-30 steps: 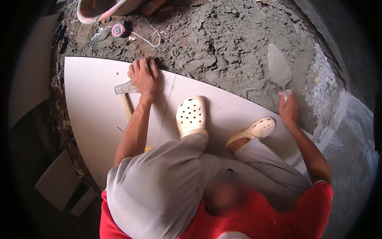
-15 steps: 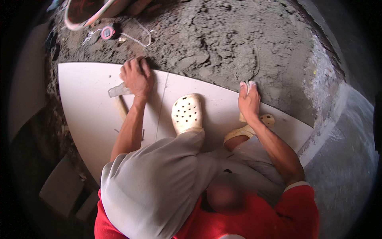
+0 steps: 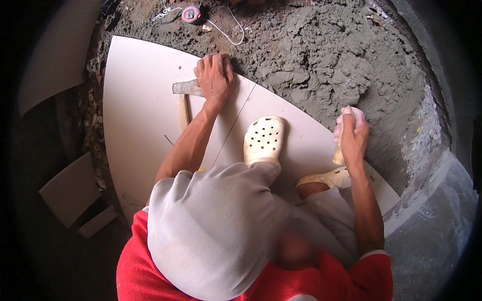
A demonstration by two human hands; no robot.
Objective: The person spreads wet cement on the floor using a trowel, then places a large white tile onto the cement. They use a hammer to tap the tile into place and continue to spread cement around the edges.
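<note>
My left hand (image 3: 215, 83) leans on the far edge of the pale tile (image 3: 140, 115), its fingers curled over that edge. From beside its palm sticks out the metal head of a hammer (image 3: 185, 88), whose wooden handle lies on the tile. My right hand (image 3: 354, 133) is closed round the wooden handle (image 3: 339, 154) of a trowel. The blade, blurred and grey with mortar, can hardly be told from the bed of wet mortar (image 3: 296, 55) beyond the tiles. A second tile (image 3: 281, 108) adjoins the first along a thin seam.
My cream clogs (image 3: 263, 140) stand on the tiles. A red-and-black tape measure (image 3: 191, 14) and white string (image 3: 226, 33) lie on the far rubble. Loose nails (image 3: 168, 140) rest on the left tile. Cut tile pieces (image 3: 73, 188) lie at left; a grey floor (image 3: 432, 215) borders the right.
The view has shifted, carrying the tiles and tape measure rightward and the bucket out of sight. My right hand has moved right with the trowel. My left hand stays at the tile's edge.
</note>
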